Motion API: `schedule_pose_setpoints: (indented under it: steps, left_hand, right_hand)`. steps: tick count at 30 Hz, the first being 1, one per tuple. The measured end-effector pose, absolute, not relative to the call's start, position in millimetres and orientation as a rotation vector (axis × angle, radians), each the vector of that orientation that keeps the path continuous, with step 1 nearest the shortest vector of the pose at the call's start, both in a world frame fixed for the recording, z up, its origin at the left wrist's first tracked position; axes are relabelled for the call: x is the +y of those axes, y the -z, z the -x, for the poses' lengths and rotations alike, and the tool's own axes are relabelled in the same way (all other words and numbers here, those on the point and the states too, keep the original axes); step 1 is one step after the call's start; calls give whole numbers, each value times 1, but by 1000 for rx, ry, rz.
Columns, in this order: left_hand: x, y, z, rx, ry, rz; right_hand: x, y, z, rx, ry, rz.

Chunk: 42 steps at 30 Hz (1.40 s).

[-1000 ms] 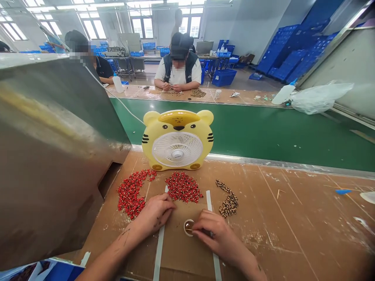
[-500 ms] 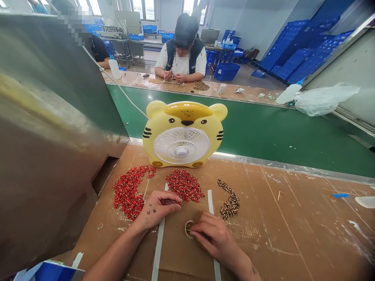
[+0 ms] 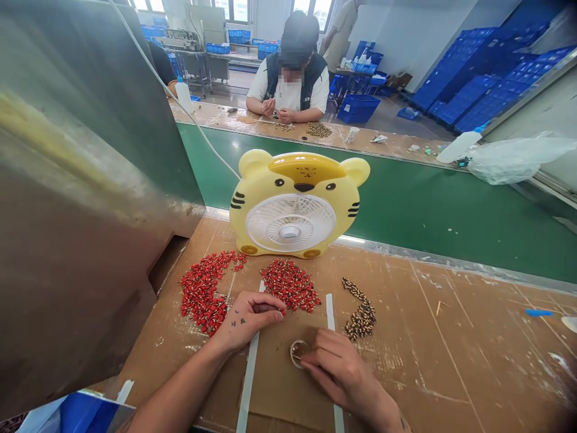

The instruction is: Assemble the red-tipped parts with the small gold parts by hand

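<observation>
My left hand [image 3: 250,322] pinches a small red piece at its fingertips, just in front of the middle pile of red pieces [image 3: 293,287]. Another heap of red pieces [image 3: 202,294] lies beyond that wrist, to the left. With closed fingers my right hand [image 3: 340,364] holds a thin stick [image 3: 298,358], largely hidden by the fingers. Its tip is in a small round shallow dish [image 3: 292,355] on the brown board [image 3: 279,391] between two pale tape strips. To the right of the board is a curved row of black-and-gold pieces [image 3: 362,317].
A yellow tiger-faced fan [image 3: 300,204] stands behind the piles. A large metal housing [image 3: 90,198] rises on the left. Beyond the green belt [image 3: 419,210], a co-worker [image 3: 288,84] handles small pieces. A white bottle [image 3: 458,147] and plastic bag [image 3: 514,159] lie far right.
The view has swung slightly left, so most things sit farther right in it. Both hands keep their grips, the stick still at the dish. A standing person shows more at the back.
</observation>
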<state>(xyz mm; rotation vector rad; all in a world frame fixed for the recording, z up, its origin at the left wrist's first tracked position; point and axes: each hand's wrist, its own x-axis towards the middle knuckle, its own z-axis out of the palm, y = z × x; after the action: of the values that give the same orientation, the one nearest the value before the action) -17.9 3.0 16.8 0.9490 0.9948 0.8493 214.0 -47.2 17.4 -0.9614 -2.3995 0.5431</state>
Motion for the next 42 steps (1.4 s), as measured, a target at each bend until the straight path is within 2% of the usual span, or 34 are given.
schedule_pose_setpoints:
  steps: [14, 21, 25, 30, 42]
  left_hand:
    - [2, -20, 15, 946, -831, -928]
    - [1, -19, 15, 936, -796, -943]
    - [0, -17, 13, 893, -750, -912]
    - [-3, -15, 11, 885, -721, -893]
    - [-2, -13, 11, 883, -704, -927]
  right_hand:
    - [-47, -15, -215, -2401, -513, 958]
    - [-46, -18, -216, -2306, -627, 936]
    - [-45, -26, -221, -2068, -757, 997]
    - [-43, -34, -213, -1740, -688, 1068]
    - [-39, -34, -203, -1797, -678, 1087]
